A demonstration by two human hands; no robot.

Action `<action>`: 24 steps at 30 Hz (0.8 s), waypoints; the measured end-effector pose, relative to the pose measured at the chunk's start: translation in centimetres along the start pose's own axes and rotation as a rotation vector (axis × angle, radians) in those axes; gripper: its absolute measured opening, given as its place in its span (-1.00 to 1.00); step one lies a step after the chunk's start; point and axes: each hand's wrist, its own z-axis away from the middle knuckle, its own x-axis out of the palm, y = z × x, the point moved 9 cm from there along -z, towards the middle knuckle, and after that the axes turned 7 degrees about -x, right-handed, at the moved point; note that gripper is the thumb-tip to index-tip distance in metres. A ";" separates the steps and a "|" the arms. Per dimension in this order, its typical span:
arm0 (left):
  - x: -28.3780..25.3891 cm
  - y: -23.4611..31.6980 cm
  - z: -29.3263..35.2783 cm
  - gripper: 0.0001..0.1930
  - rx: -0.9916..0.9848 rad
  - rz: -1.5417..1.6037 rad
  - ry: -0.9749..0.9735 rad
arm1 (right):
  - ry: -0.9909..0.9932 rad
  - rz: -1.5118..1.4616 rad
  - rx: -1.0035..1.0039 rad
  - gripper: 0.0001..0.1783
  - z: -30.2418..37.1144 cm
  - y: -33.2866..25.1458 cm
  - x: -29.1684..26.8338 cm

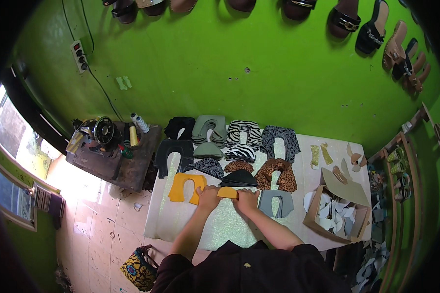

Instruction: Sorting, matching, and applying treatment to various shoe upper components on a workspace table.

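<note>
Bare room is left on the pale table (220, 227) toward its near edge, bounded by yellow U-shaped pieces (177, 188) at left, grey U-shaped pieces (267, 201) at right and black half-moon pieces (238, 179) just beyond. Between the hands, a yellow half-moon piece (227, 193) is gripped at its ends by the nearly closed left hand (209, 197) and right hand (247, 200).

Daylight bleaches the floor (90, 219), left — edges bent, perhaps soft.
</note>
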 end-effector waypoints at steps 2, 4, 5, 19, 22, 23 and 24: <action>0.0 0.2 0.1 -0.65 -0.019 -0.065 -0.011 | -0.036 0.016 0.037 -0.63 0.6 0.2 0.3; -0.1 -0.3 1.0 -0.55 0.005 -0.041 0.063 | 0.088 0.016 -0.009 -0.50 1.3 -0.2 0.1; -0.7 -1.2 1.2 -0.46 -0.016 -0.011 0.145 | 0.038 -0.024 -0.009 -0.46 1.7 -0.9 -0.3; -1.3 4.0 5.9 -0.82 0.020 0.712 0.460 | 0.470 -0.355 0.072 -0.71 16.1 7.4 -12.8; -1.0 10.6 7.5 -0.90 0.029 0.612 0.402 | 0.680 -0.287 0.077 -0.78 20.1 12.0 -18.0; -0.7 12.8 8.0 -0.92 0.094 0.624 0.387 | 0.679 -0.272 0.115 -0.78 21.0 14.7 -18.4; -0.1 14.2 8.5 -0.92 0.093 0.628 0.390 | 0.676 -0.256 0.151 -0.78 21.6 16.7 -19.6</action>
